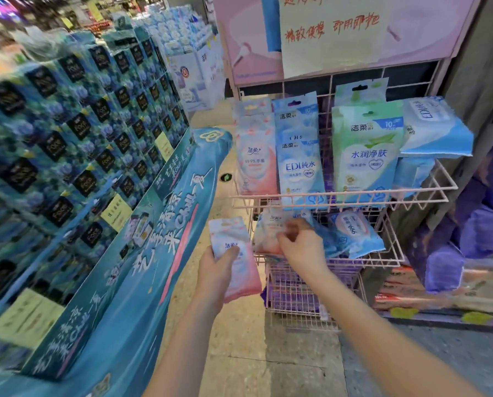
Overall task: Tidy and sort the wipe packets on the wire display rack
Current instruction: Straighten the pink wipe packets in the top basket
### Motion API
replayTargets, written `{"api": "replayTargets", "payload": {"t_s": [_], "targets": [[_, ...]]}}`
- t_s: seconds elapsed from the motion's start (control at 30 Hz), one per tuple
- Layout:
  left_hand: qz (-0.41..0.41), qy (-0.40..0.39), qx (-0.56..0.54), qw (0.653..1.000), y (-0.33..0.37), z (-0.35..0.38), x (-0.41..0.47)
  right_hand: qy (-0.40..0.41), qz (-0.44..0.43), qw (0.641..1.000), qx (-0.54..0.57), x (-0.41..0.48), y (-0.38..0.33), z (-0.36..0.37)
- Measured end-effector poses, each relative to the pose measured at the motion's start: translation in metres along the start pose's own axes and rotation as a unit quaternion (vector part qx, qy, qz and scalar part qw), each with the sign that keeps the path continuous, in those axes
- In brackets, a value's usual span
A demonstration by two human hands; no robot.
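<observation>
The pink wire display rack (388, 260) stands ahead on the right. My left hand (218, 272) grips a pink-and-white wipe packet (234, 239) just left of the rack. My right hand (302, 243) reaches into the middle basket and pinches another pink wipe packet (268, 233) lying there. A blue packet (351, 233) lies beside it in the same basket. In the top basket stand a pink packet (255, 156), blue packets (298, 156), a green packet (365, 156) and a blue packet lying sideways (437, 130).
A tall blue display of stacked tissue boxes (76, 144) runs along the left, leaving a narrow tiled aisle (239, 353). The lowest basket (299, 293) holds purple packs. A pink sign board (337, 35) tops the rack. Purple packs (468, 239) hang at the right.
</observation>
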State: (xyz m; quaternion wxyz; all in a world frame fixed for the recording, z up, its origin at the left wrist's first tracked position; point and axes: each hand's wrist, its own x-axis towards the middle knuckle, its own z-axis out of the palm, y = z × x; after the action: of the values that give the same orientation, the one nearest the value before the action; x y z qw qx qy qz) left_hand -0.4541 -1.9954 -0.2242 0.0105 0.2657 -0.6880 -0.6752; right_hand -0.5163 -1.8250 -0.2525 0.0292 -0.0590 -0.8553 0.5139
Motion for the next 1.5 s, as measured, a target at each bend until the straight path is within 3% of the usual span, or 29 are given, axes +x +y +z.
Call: {"api": "replayTargets", "payload": {"t_s": [0.13, 0.23, 0.43, 0.57, 0.7, 0.8, 0.93, 1.17, 1.33, 1.5], "targets": [[0.004, -0.015, 0.007, 1.0, 0.003, -0.014, 0.002, -0.002, 0.063, 0.975, -0.214, 0.018, -0.008, 0.043], [0.001, -0.011, 0.022, 1.0, 0.004, -0.022, 0.007, 0.038, 0.088, 0.958, -0.269, 0.017, -0.013, 0.056], [-0.004, -0.03, 0.027, 0.999, 0.007, -0.038, 0.016, -0.014, 0.152, 0.966, -0.207, 0.022, -0.012, 0.042], [-0.015, -0.054, 0.021, 0.998, 0.009, -0.043, 0.017, 0.043, 0.103, 0.989, -0.099, 0.002, -0.004, 0.033], [-0.029, -0.063, 0.027, 0.997, 0.008, -0.045, 0.02, 0.046, 0.081, 0.996, -0.003, -0.02, -0.008, 0.025], [-0.03, -0.072, 0.023, 0.997, 0.01, -0.046, 0.018, 0.047, 0.077, 0.996, 0.03, -0.031, -0.009, 0.022], [0.005, -0.082, 0.007, 0.997, 0.008, -0.055, 0.019, -0.012, 0.096, 0.985, 0.141, -0.056, -0.015, 0.014], [0.057, -0.08, -0.092, 0.991, 0.04, -0.081, 0.017, -0.005, -0.001, 0.966, 0.258, -0.104, -0.082, -0.017], [0.124, -0.103, -0.12, 0.98, 0.081, -0.086, 0.007, 0.113, -0.121, 0.949, 0.268, -0.085, -0.158, -0.061], [0.181, -0.151, -0.15, 0.96, 0.11, -0.083, 0.001, 0.199, -0.163, 0.953, 0.159, -0.02, -0.185, -0.058]]}}
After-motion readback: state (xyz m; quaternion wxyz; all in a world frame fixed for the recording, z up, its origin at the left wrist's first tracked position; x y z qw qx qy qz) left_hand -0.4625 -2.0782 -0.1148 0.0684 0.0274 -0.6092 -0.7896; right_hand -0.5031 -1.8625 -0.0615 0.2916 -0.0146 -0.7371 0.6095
